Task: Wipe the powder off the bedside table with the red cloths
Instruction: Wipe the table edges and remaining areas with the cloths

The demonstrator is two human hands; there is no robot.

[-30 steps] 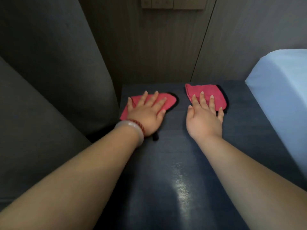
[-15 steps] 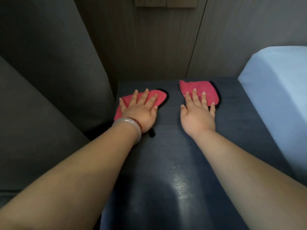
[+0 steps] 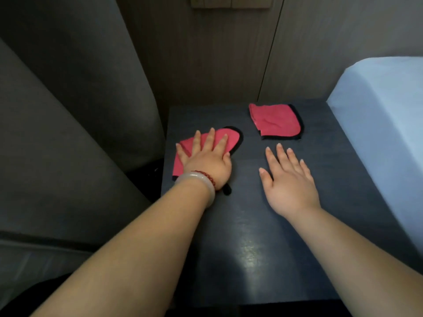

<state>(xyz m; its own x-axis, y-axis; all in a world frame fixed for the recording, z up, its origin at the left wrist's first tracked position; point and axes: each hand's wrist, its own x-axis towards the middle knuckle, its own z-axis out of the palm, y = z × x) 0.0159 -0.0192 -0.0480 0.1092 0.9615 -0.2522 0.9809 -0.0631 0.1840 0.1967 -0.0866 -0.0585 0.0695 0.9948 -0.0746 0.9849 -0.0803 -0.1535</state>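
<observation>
The left hand lies palm down with its fingers straight and spread, pressing flat on the left red cloth and gripping nothing. That cloth, edged in black, shows past the fingertips and along the outer side of the hand, and a black tab pokes out just beside the wrist. A pale bangle and a string of red beads circle that wrist. The right hand is also palm down and open, with its fingers straight, slightly apart and holding nothing. Whether it touches the tabletop or hovers just above it cannot be told. The right red cloth, folded with a black border, lies flat a little beyond those fingertips, apart from them. Both cloths sit on the far half of the dark blue bedside table. A patch of glare shines on the tabletop between the two forearms, nearer than either hand. Out past the right hand rises the light blue edge of a bed. Out past the left hand stands grey upholstery. Beyond both hands is a wood-panelled wall with a switch plate at the top edge of the view.
</observation>
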